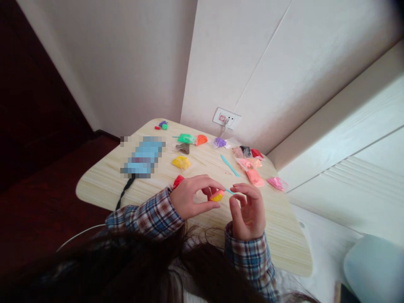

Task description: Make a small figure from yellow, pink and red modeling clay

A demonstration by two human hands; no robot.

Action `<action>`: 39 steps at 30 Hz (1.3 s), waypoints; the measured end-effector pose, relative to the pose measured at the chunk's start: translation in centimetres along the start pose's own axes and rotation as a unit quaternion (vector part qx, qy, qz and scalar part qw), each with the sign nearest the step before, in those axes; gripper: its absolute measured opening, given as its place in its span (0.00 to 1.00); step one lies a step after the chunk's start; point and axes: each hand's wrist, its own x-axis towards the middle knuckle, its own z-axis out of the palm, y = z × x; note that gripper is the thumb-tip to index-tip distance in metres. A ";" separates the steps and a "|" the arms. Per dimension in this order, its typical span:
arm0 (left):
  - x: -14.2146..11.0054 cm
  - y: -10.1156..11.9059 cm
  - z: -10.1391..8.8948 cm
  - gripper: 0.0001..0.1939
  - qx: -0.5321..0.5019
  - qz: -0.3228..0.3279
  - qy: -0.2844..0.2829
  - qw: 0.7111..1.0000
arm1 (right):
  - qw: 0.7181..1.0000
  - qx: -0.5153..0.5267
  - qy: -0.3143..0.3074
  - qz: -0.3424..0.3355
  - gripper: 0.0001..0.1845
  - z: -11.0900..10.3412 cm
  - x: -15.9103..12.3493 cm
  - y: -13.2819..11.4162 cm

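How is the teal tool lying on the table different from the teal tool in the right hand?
The tool on the table lies free and untouched, its whole length showing. The held tool is pinched in the right hand, only its tip showing, touching the yellow-and-pink clay piece in the left hand. Both are teal and slim.

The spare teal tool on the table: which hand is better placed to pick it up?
Right, probably. The right hand is nearer the teal tool, though it pinches a small stick; the left hand holds the clay piece.
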 end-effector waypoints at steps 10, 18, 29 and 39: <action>0.7 -0.8 -3.6 0.10 0.446 -0.220 0.167 0.851 | 0.997 -0.015 0.022 0.067 0.06 0.0 -0.6 0.6; -0.2 -2.1 -6.7 0.09 0.493 -0.372 0.138 0.774 | 0.999 -0.047 0.011 0.021 0.05 -0.6 -0.6 0.9; 0.3 -2.2 -7.3 0.08 0.374 -0.293 0.151 0.867 | 0.994 -0.102 0.047 -0.013 0.05 -1.1 -0.2 1.7; 0.8 -0.6 -2.3 0.08 -0.239 -0.196 0.047 0.950 | 0.946 -0.318 -0.059 -0.012 0.06 -1.7 -1.4 5.8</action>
